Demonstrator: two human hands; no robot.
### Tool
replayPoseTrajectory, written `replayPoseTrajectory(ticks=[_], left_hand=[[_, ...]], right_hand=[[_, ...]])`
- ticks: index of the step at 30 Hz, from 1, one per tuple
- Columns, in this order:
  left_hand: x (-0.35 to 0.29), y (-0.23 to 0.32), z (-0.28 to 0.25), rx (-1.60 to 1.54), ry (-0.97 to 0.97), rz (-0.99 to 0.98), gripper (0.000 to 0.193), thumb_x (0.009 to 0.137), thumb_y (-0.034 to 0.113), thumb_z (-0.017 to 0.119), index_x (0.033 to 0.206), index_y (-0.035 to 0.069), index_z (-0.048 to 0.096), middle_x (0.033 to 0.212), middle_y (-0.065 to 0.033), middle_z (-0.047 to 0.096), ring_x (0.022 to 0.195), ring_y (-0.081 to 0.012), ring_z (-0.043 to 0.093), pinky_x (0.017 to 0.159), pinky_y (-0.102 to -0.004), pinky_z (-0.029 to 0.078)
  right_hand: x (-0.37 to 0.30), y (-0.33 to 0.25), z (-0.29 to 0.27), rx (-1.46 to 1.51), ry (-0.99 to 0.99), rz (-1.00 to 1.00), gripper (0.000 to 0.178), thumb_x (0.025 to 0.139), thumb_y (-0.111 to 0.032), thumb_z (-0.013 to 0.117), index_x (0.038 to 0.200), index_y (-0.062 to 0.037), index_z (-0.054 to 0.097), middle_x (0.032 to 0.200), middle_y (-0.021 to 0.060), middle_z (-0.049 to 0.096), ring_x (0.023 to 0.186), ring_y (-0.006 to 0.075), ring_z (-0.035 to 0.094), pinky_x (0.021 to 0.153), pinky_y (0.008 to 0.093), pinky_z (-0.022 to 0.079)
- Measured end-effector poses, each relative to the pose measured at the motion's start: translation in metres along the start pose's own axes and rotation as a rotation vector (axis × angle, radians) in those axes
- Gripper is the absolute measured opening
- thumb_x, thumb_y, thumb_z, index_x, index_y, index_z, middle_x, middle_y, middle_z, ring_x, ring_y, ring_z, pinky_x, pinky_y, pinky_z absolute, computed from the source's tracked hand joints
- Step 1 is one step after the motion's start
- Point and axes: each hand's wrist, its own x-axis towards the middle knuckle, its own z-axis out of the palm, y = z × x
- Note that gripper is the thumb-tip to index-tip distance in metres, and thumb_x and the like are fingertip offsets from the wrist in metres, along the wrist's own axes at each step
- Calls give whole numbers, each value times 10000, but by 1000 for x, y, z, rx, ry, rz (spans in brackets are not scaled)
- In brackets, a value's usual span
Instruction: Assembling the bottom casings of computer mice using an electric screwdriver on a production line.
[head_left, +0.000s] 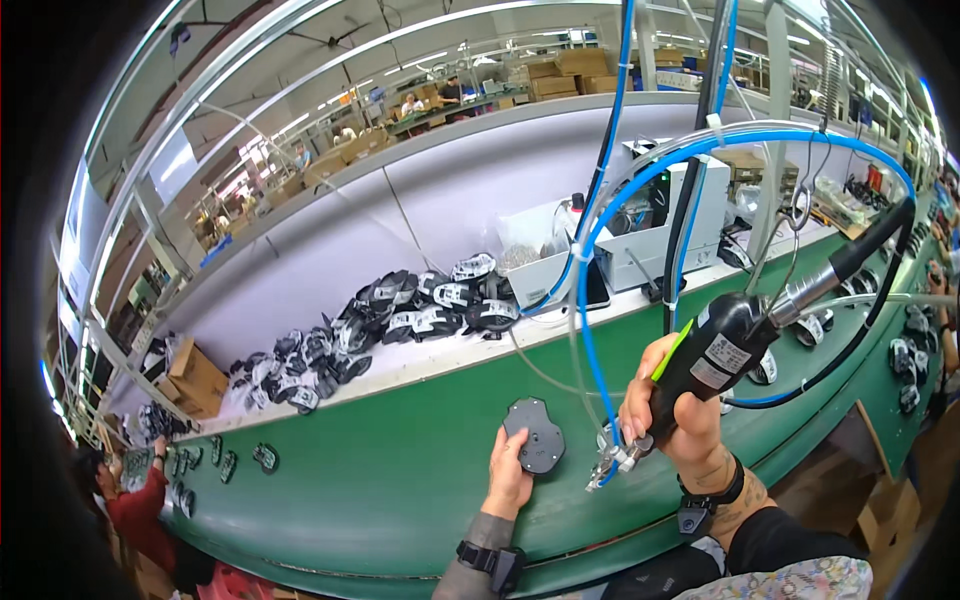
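Observation:
Above the green belt, my left hand (pixel 508 478) grips a flat dark grey part (pixel 540 440) with a lobed outline and several small holes, its thumb lying over the near face. My right hand (pixel 695 435) is wrapped round the body of a black power screwdriver (pixel 715 350) with white labels and a bright green strip. The tool is tilted, its tip end pointing down and left, to the right of the grey part and apart from it. Thin clear and blue tubes meet at small metal fittings (pixel 612 460) near the tip.
A blue air hose (pixel 745 135) loops over the tool, which hangs from a metal hook (pixel 800 205). Black-and-white moulded parts (pixel 430 305) are heaped on the ledge behind the green belt (pixel 380 450). A white bin (pixel 540 245) stands there. At far left, another person (pixel 140 505) reaches toward parts.

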Motion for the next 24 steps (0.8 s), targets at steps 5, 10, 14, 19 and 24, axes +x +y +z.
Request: replayPoseTrajectory(ticks=[5,10,14,19,24], left_hand=[[-6,6,13,8,-55,-42,416,790,-24,596,1171,36,440,1005,-117,580,880,-274,618,785,-367,532],[-6,6,16,-38,-49,-30,498,743,-75,643,1177,46,432,1021,-119,556,865,-292,626,734,-356,549],[-8,7,20,9,-59,16,512,737,-53,662,1183,47,431,1011,-102,555,853,-254,622,743,-333,535],[-4,1,7,396,129,452,496,745,39,692,1177,32,448,1031,-107,542,937,-238,573,810,-317,477],[-5,18,6,1206,185,921,388,759,130,645,1119,61,516,1149,-159,498,1073,-323,475,922,-405,369]], right_hand=[[0,-1,-13,70,-67,15,471,805,-285,671,1087,-8,415,672,62,554,629,147,560,587,279,469],[3,-1,-11,22,-63,80,484,790,-291,677,1063,2,407,649,77,543,588,160,557,562,292,478],[1,2,-11,21,-63,86,474,789,-270,680,1059,8,407,655,71,543,594,154,560,565,291,478],[-2,6,-8,55,-105,98,409,811,-176,660,1077,19,418,687,46,556,622,124,558,594,272,465],[-2,5,-7,79,-92,80,391,817,-162,647,1085,10,421,697,52,553,633,123,549,599,281,467]])
